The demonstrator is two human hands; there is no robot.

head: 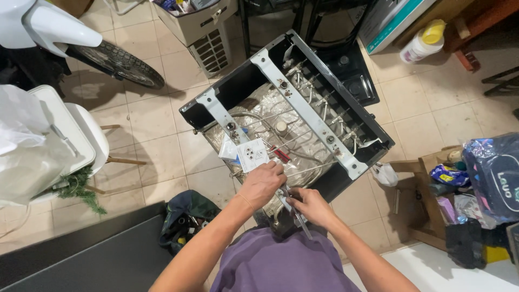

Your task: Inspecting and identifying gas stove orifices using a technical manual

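Your opened stove [346,103] lies on the floor straight ahead, with your left hand [261,184] and right hand [309,206] at its near edge. A tool bag [184,219] sits left of you, a motorbike wheel [116,64] far left, and a bottle [423,42] beyond the stove to the right.

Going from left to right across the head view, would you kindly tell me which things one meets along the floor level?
White chair → dark tool bag → left hand → right hand → opened stove body → white plastic bottle with yellow cap → dark blue bag.
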